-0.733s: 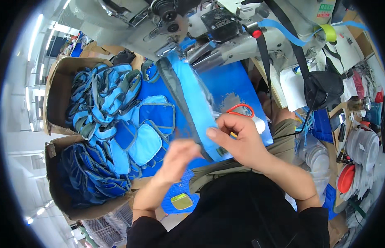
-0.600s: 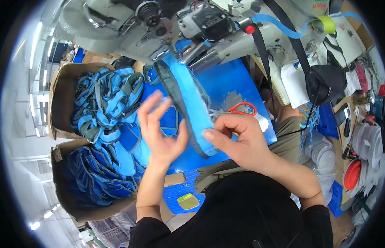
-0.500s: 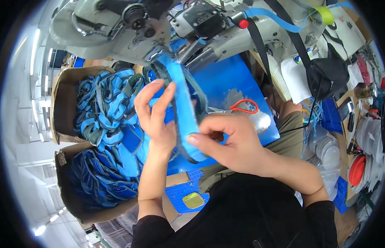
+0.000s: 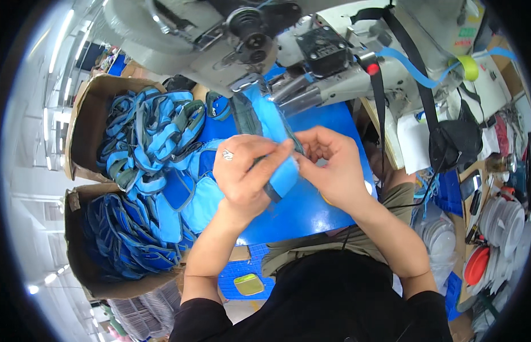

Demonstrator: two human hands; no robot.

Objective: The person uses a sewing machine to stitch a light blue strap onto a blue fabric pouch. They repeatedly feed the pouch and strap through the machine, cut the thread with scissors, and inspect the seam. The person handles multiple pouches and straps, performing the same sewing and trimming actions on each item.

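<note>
A light blue fabric strip with dark grey edging [image 4: 266, 114] runs from the metal presser area of the grey sewing machine [image 4: 237, 84] down toward me. My left hand [image 4: 245, 171], wearing a silver ring, grips the lower part of the strip, fingers bent across it, a short end showing below. My right hand [image 4: 331, 168] pinches the strip's right edge just beside the left fingertips, its other fingers curled. Both hands are over the blue work surface [image 4: 339, 125], which the right hand largely covers toward its right side.
Two cardboard boxes stand at left, one holding tangled trimmed strips [image 4: 146, 125], one dark blue pieces [image 4: 117, 233]. Loose blue pieces [image 4: 203, 202] lie beside them. Black straps with a pouch [image 4: 454, 142] hang at right, near stacked white discs [image 4: 499, 222] and a red disc [image 4: 476, 265].
My left hand has gone from spread fingers to gripping the strip, moving right toward the right hand. My right hand has shifted up along the strip, and the scissors are now hidden.
</note>
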